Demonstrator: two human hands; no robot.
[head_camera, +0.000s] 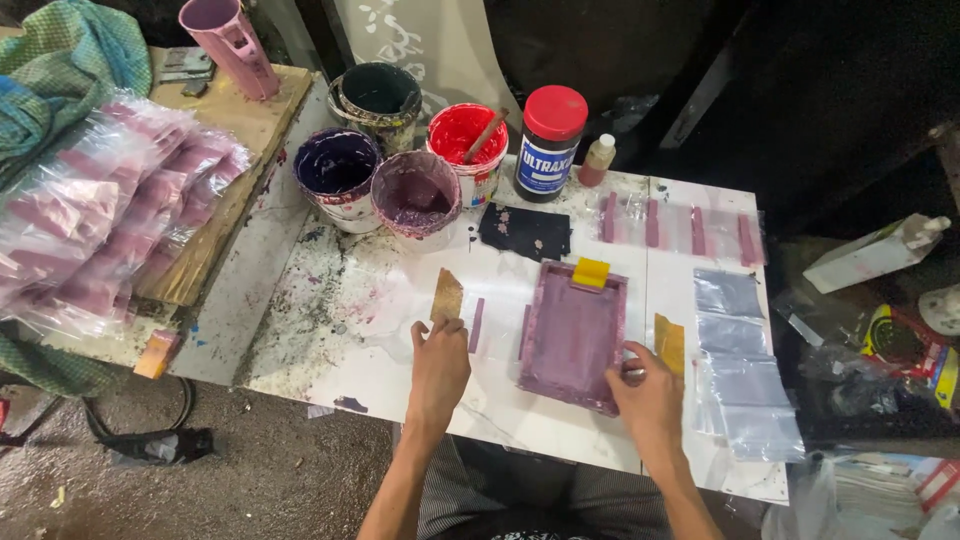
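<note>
Jar (550, 142), red-capped, behind purple frame (572, 335).

Printing workshop: ink tubs (337, 165), stained table (330, 300)

purple printing frame (572, 335) flat on table, yellow squeegee (591, 272) atop

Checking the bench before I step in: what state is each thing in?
Left hand: flat on the table, fingertips on a tan card.
Right hand: gripping the frame's corner.
Purple screen frame: lying flat, yellow tape at top.
Red paint tub: open, stick inside.
Purple tub: open.
Red-capped jar: closed, upright.
</note>
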